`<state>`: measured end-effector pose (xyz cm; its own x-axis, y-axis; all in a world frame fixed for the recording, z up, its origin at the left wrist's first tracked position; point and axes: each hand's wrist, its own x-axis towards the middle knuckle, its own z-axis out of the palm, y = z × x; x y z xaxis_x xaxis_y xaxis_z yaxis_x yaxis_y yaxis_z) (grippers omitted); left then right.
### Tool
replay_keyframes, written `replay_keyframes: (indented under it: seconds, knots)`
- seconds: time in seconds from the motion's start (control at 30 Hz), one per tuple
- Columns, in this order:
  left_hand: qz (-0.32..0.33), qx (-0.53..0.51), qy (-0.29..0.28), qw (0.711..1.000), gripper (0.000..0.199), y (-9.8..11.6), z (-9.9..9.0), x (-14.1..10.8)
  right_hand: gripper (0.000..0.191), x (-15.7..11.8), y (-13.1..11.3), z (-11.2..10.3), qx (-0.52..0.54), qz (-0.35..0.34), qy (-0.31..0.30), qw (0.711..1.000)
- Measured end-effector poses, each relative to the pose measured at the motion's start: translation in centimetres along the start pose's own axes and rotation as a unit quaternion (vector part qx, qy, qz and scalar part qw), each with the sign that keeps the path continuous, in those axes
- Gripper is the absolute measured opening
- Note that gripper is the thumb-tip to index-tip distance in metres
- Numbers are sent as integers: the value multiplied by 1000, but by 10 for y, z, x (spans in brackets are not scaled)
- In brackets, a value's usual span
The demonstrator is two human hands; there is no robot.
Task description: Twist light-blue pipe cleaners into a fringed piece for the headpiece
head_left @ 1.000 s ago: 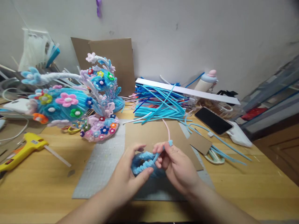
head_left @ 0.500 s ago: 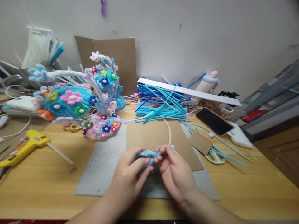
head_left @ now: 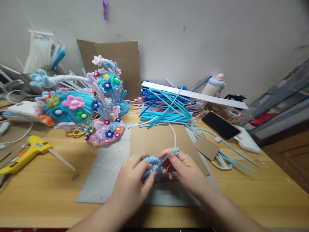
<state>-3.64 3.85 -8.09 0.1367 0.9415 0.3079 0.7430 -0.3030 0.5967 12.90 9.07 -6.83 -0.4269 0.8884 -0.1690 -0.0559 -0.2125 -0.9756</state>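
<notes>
My left hand (head_left: pixel 135 175) is closed around a bundle of light blue pipe cleaners (head_left: pixel 152 165) that look twisted or coiled together. From its right side a short blue stem sticks out, and my right hand (head_left: pixel 180 167) pinches that stem between thumb and fingers. The stem's tip shows just above the right thumb. Both hands hover over a brown cardboard sheet (head_left: pixel 149 138) lying on a grey cutting mat (head_left: pixel 98 180). My fingers hide much of the bundle's lower part.
At left stand flower-covered pipe cleaner lamps (head_left: pixel 72 106) and a yellow glue gun (head_left: pixel 36 149). A pile of blue pipe cleaners (head_left: pixel 166 109) lies behind the cardboard. On the right are a phone (head_left: pixel 220 125), a small cardboard piece (head_left: pixel 206 148) and a bottle (head_left: pixel 213 87).
My right hand has turned and its fingers have shifted along the blue stem, which now points more up to the right. The left hand keeps its hold on the bundle.
</notes>
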Motion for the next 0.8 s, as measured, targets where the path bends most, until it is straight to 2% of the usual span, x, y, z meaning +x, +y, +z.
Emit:
replay_keyframes:
  seconds: [0.13,0.33,0.53,0.7,0.8]
  knots:
    - [0,12,-1,1000,11,3,-1,2,36,-1,-3,-4,-49,8,-34,998]
    - [24,18,14,999,15,8,0,6,29,-2,0,-4,21,34,-56,998]
    - [41,5,48,998,9,8,0,4,25,-6,6,4,151,63,-11,987]
    - [30,7,40,999,7,5,0,3,21,-8,11,8,269,124,30,955]
    - [24,7,34,999,5,3,0,1,18,-8,11,8,305,164,51,937]
